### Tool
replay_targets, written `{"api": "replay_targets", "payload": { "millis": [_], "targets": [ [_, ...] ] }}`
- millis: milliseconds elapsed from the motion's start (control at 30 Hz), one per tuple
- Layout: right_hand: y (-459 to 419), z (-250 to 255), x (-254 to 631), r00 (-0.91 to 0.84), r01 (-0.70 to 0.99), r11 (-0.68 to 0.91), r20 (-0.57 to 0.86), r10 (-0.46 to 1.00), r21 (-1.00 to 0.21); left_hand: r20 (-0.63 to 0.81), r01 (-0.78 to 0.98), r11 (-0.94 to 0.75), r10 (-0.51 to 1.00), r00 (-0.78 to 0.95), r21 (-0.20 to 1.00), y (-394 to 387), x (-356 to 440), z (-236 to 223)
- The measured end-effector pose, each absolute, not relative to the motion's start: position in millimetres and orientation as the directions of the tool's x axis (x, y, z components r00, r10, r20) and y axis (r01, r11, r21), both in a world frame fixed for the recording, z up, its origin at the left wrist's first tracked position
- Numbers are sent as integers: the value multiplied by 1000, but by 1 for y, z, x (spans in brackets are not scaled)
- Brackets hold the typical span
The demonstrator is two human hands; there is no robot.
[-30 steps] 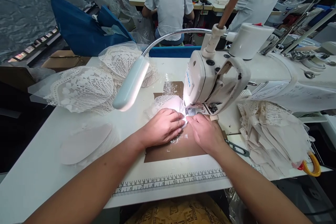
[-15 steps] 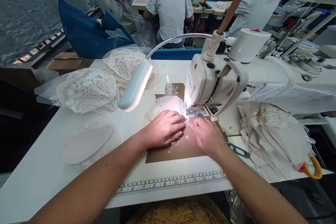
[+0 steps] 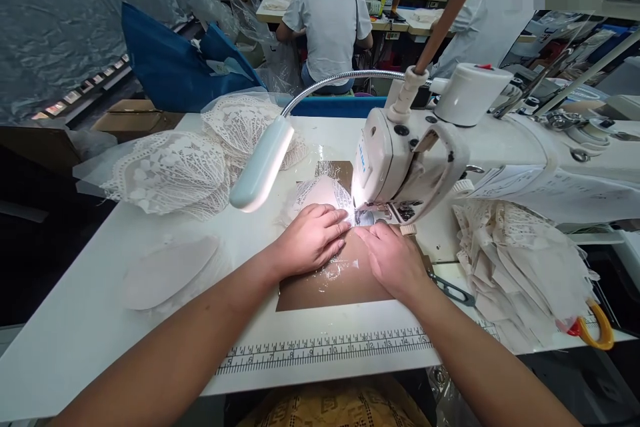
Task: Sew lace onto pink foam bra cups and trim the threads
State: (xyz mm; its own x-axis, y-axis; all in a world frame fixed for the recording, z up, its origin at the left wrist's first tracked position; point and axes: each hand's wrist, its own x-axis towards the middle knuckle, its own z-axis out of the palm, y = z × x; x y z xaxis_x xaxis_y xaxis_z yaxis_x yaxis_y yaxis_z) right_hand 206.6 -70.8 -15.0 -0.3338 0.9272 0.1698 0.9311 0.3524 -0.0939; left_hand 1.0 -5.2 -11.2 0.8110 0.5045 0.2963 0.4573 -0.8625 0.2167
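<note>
A pale lace cup-shaped piece [image 3: 325, 192] lies under the needle area of a white sewing machine [image 3: 387, 160]. My left hand [image 3: 313, 240] rests palm down on its near edge, fingers lying flat and pointing toward the needle. Just right of it, my right hand [image 3: 393, 257] has its fingers drawn together at the edge of the lace in front of the presser foot, with the index finger pointing left. The exact grip of its fingertips is partly hidden. Beneath both hands is a brown, shiny taped sheet [image 3: 320, 293] on the white table [image 3: 165, 360].
Stacked lace pieces [image 3: 170, 170] lie at the left rear, smooth pale ovals [image 3: 170, 273] nearer. A lamp [image 3: 263, 163] hangs over the table. At right are thread snips [image 3: 453, 290], a fabric pile [image 3: 523, 270] and orange-handled scissors [image 3: 597, 327]. A person [image 3: 327, 27] sits ahead.
The lace piece and my left hand have shifted slightly away from me, toward the needle. My right hand stays nearly in place. The whole view has moved a little.
</note>
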Motion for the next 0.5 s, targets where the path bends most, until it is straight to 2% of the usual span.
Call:
{"api": "replay_targets", "payload": {
  "millis": [233,500],
  "targets": [
    [-73,-15,210,-348,911,387,239,906,-140,310,522,-826,564,765,213,-5,1,-9],
    [-72,-13,209,-342,908,382,220,914,-176,317,665,-731,674,667,155,1,-5,-13]
  ]
}}
